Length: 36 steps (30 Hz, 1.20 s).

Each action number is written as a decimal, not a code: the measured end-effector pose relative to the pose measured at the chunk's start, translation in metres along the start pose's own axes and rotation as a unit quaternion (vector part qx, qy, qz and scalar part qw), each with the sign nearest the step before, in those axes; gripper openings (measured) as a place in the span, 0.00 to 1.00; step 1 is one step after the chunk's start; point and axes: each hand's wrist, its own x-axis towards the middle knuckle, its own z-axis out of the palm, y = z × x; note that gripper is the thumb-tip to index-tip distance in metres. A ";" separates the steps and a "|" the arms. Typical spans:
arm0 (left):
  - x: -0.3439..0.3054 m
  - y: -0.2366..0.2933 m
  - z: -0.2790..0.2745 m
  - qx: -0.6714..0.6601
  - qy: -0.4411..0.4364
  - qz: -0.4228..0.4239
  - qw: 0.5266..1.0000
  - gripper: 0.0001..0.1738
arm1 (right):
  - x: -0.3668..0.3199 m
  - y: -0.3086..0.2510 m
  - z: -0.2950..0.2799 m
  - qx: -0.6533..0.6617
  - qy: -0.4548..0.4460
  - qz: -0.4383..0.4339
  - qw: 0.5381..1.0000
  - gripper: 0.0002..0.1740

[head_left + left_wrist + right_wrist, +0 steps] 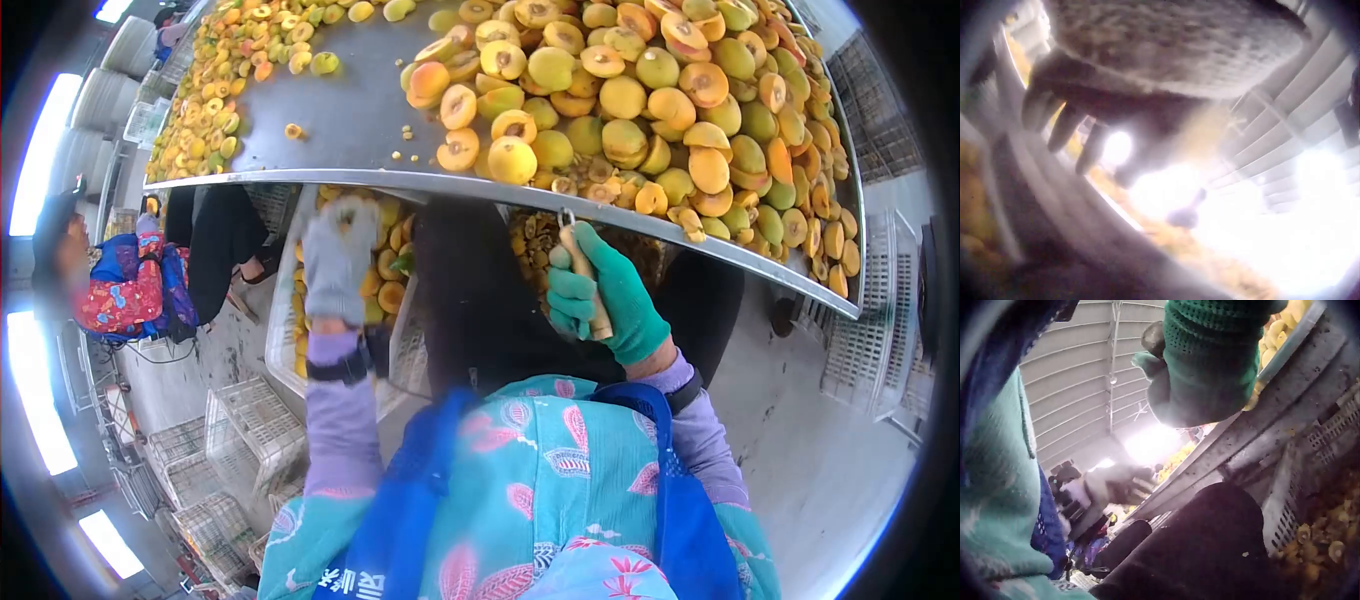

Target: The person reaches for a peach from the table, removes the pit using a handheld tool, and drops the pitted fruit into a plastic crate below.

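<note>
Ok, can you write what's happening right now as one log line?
right hand: grips wooden handle | left hand: open, blurred, above white crate | crate: fruit | table: heaped with cut fruit

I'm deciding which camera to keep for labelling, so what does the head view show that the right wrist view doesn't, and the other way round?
Only the head view: the metal loop on the tool in the right hand, and the fruit-filled crate by the left hand.
Only the right wrist view: the ribbed ceiling.
Both: the right hand's green glove, fruit on the metal table, and scraps below it.
</note>
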 end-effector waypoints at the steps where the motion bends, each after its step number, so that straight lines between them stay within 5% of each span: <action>1: 0.016 0.017 0.008 -0.005 0.042 0.021 0.999 0.18 | -0.003 0.003 0.003 -0.044 0.034 -0.005 0.998 0.24; 2: 0.037 0.031 0.019 -0.011 0.088 0.044 0.995 0.18 | -0.002 0.006 0.013 -0.091 0.064 -0.012 0.994 0.23; 4: 0.090 0.033 0.067 0.124 0.057 0.249 0.959 0.19 | 0.002 0.008 0.033 -0.182 0.118 -0.039 0.975 0.23; 7: 0.119 0.074 0.081 0.188 -0.111 0.157 0.963 0.20 | 0.001 0.002 0.045 -0.305 0.163 -0.115 0.931 0.21; 9: 0.115 0.064 0.067 -0.050 -0.127 0.106 0.985 0.18 | 0.010 0.004 0.049 -0.365 0.194 -0.221 0.883 0.16; 11: 0.082 0.076 0.042 -0.283 -0.160 0.011 0.946 0.14 | 0.030 0.005 0.049 -0.519 0.180 -0.405 0.731 0.15; 14: 0.029 0.090 0.043 -0.602 -0.179 -0.025 0.778 0.12 | 0.048 0.015 0.045 -0.675 0.179 -0.525 0.487 0.15; 15: 0.033 0.071 0.062 -0.491 -0.125 0.148 0.849 0.11 | 0.057 0.015 0.036 -0.698 0.183 -0.513 0.465 0.15; 16: 0.037 0.053 0.080 -0.370 -0.021 0.295 0.881 0.11 | 0.059 0.016 0.032 -0.700 0.184 -0.511 0.464 0.16; 17: 0.033 0.055 0.094 -0.443 -0.047 0.214 0.869 0.10 | 0.061 0.017 0.028 -0.703 0.184 -0.508 0.462 0.16; 19: 0.010 0.091 0.089 -0.612 -0.172 0.094 0.766 0.14 | 0.056 0.020 0.023 -0.675 0.182 -0.517 0.493 0.17; 23: 0.000 0.115 0.092 -0.546 -0.134 0.146 0.814 0.19 | 0.044 0.022 0.023 -0.646 0.203 -0.520 0.521 0.18; 26: -0.010 0.124 0.084 -0.573 -0.124 0.068 0.807 0.21 | 0.038 0.025 0.027 -0.659 0.192 -0.492 0.536 0.18; 36: -0.022 0.136 0.086 -0.595 -0.128 0.025 0.793 0.20 | 0.028 0.032 0.026 -0.681 0.228 -0.514 0.470 0.17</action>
